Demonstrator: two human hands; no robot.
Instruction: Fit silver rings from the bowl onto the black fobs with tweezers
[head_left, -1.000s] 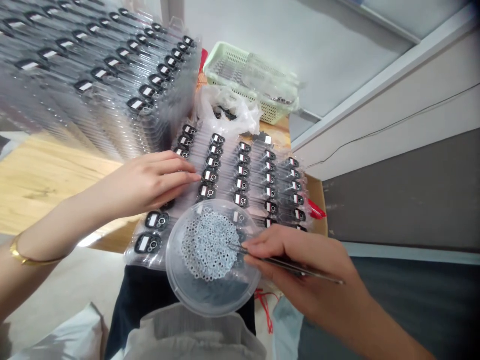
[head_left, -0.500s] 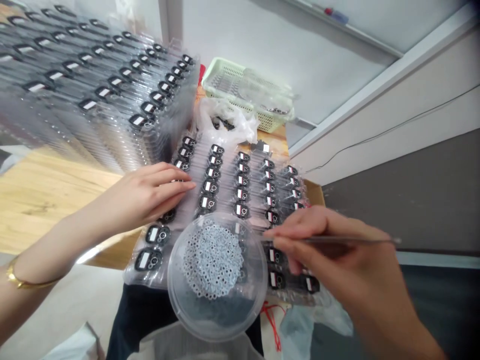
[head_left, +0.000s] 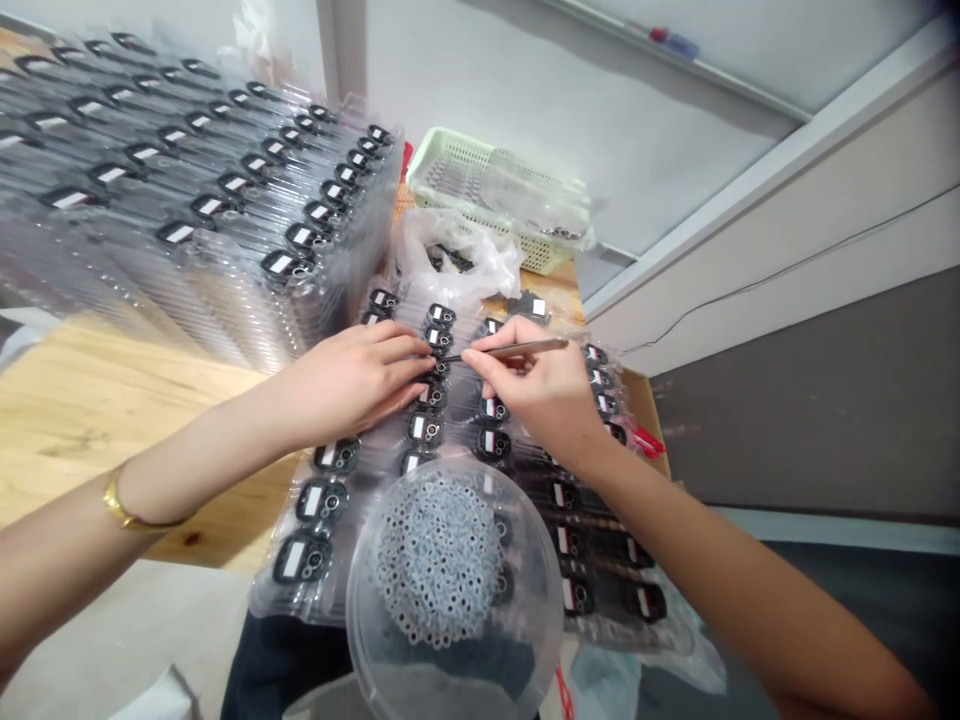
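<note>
My right hand [head_left: 536, 385] pinches slim metal tweezers [head_left: 525, 348]. Their tip meets one of the black oval parts in the second column of a clear plastic tray [head_left: 375, 470]. My left hand [head_left: 367, 380] lies over the tray with its fingers stretched out, fingertips touching the same column at the tweezer tip. Each black part [head_left: 425, 428] has a white label and small round rings. In front of me, on the tray, a round clear tub [head_left: 525, 640] holds a heap of tiny grey-blue rings [head_left: 442, 560]. Whether a ring sits in the tweezers is too small to tell.
A tall stack of filled clear trays [head_left: 225, 190] rises at the left on the wooden table [head_left: 67, 430]. Behind the working tray are a white plastic bag [head_left: 487, 262] and a pale green basket [head_left: 540, 255]. A wall stands at the right.
My right hand has carried the tweezers from beside the tub up and left to the second column. My left hand has shifted right to the same spot.
</note>
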